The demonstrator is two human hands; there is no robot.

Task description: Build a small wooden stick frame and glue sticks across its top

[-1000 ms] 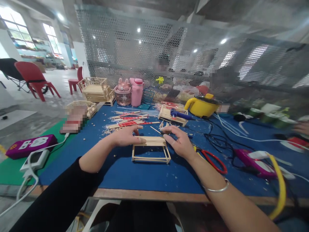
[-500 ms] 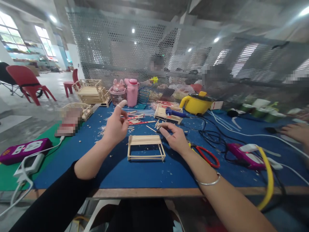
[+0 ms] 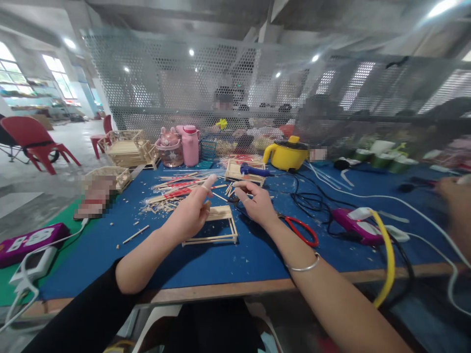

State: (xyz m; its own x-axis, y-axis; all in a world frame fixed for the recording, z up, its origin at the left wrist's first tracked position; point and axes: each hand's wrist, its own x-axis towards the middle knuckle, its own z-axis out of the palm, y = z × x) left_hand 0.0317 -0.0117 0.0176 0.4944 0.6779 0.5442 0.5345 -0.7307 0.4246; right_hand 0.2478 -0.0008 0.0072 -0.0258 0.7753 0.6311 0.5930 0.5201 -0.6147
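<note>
My left hand [image 3: 191, 211] is over the left part of a small bench-like frame of pale wooden sticks [image 3: 221, 212], hiding much of it. Its index finger points forward with a white wrap on the tip; the other fingers are curled loosely, and I see nothing held. My right hand [image 3: 256, 203] rests just behind and right of the frame, fingers bent with a gap to the thumb, close to several short loose sticks [image 3: 228, 189]. A dark tip shows below its fingertips. Red-handled scissors or cutters [image 3: 303, 231] lie by the right wrist, their front part hidden.
Bundles of sticks with red wrapping [image 3: 176, 189] lie behind my left hand. A blue glue gun [image 3: 253, 170] rests on another stick frame. Beyond stand a yellow pot [image 3: 287, 155] and a pink flask [image 3: 190, 147]. Cables [image 3: 305, 193] and a purple power strip [image 3: 355, 225] lie right.
My left hand has moved right and lower, from beside the stick frame to over its left part. My right hand stays about where it was on the table. The view has shifted slightly.
</note>
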